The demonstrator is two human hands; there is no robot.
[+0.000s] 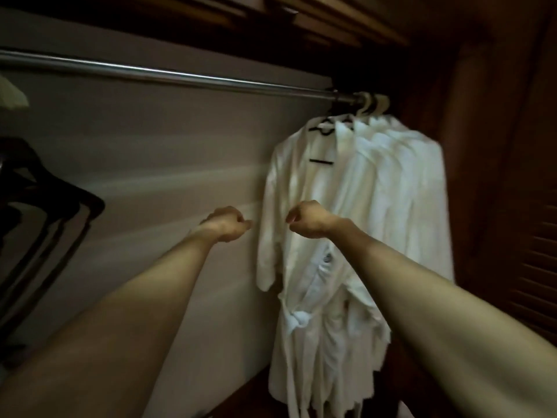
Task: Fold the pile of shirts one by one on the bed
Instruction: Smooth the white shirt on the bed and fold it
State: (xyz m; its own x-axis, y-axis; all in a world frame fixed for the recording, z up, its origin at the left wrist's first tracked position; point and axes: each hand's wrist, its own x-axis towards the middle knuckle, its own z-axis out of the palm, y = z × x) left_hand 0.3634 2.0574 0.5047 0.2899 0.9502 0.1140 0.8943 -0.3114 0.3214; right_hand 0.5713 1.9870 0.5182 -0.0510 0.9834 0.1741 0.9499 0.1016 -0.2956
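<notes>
Several white garments hang on hangers at the right end of a metal rail inside a dim wardrobe. The front one is a long white robe with a knotted belt. Both my bare arms stretch forward. My left hand is curled into a fist in front of the pale back wall, just left of the robe's sleeve, and holds nothing. My right hand is also curled, in front of the robe's chest. The blur hides whether its fingers touch the cloth. No bed is in view.
Dark empty hangers hang at the left edge. Dark wooden slats run overhead, and a louvred wooden panel closes the right side. A pale wall lies behind the rail.
</notes>
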